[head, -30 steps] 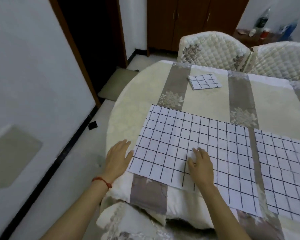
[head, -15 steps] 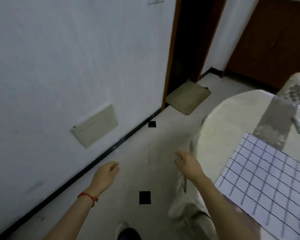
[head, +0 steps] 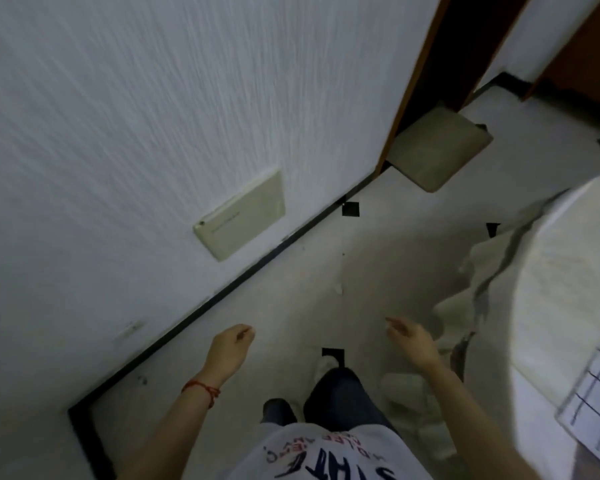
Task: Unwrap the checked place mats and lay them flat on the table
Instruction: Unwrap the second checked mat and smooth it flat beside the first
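Observation:
Only a corner of one checked place mat (head: 596, 386) shows, lying flat at the table's near edge on the far right. The round table (head: 561, 278) with its cream cloth fills the right side. My left hand (head: 227, 351), with a red string at the wrist, hangs over the floor with fingers loosely curled and nothing in it. My right hand (head: 413, 341) is also over the floor, left of the table, fingers loosely apart and holding nothing. The other mats are out of view.
A white wall (head: 153, 116) with a beige cover plate (head: 243, 216) runs along the left. A doorway with a doormat (head: 437, 147) lies ahead. Pale floor with black inset tiles (head: 350, 209) lies between wall and table. My legs and shirt show below.
My hands have left the spread mat and come off the table. The view has swung left and down toward the floor and wall, leaving only a mat corner visible.

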{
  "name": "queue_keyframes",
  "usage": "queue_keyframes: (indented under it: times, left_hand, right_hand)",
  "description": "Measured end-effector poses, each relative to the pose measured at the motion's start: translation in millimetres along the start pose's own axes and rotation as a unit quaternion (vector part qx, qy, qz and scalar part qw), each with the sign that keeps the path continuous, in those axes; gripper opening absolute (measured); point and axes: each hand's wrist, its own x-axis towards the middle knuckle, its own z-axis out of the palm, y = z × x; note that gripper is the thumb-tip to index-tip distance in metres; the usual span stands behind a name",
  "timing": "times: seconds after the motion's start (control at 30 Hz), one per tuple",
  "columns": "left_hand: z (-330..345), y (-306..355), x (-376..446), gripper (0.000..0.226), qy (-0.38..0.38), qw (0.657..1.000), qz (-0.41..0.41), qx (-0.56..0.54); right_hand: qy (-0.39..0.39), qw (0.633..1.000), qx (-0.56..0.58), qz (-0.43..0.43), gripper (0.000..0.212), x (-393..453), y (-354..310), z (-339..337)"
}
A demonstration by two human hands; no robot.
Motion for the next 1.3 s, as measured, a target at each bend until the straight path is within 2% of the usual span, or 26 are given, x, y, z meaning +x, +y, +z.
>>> queue_keyframes:
  times: [0.23, 0.43, 0.63, 0.77, 0.9, 1.1, 1.3]
  left_hand:
    - [1, 104, 122, 0.023, -0.046, 0.997, 0.044, 0.037]
    - [-5, 195, 219, 0.033, -0.065, 0.992, 0.048, 0.093]
    - [7, 259, 291, 0.027, -0.096, 0.984, 0.051, 0.14]
    - [20, 309, 356, 0.023, -0.125, 0.98, 0.048, 0.148]
    - [37, 383, 426, 0.031, -0.164, 0.968, 0.057, 0.181]
    - [96, 537, 513, 0.033, -0.252, 0.931, 0.119, 0.235]
    - [207, 686, 561, 0.025, -0.309, 0.891, 0.218, 0.25]
  right_hand:
    - [0.054, 0.987, 0.123, 0.085, 0.033, 90, -1, -35]
    - [0.045, 0.977, 0.178, 0.105, 0.034, 171, -31, -81]
    - [0.101, 0.962, 0.225, 0.117, 0.032, 246, -61, -141]
    - [0.137, 0.949, 0.246, 0.146, 0.031, 305, -57, -181]
    - [0.175, 0.925, 0.28, 0.19, 0.029, 348, -56, -225]
    - [0.232, 0.878, 0.342, 0.24, 0.029, 385, -58, -281]
    - [0.258, 0.844, 0.374, 0.285, 0.03, 408, -29, -316]
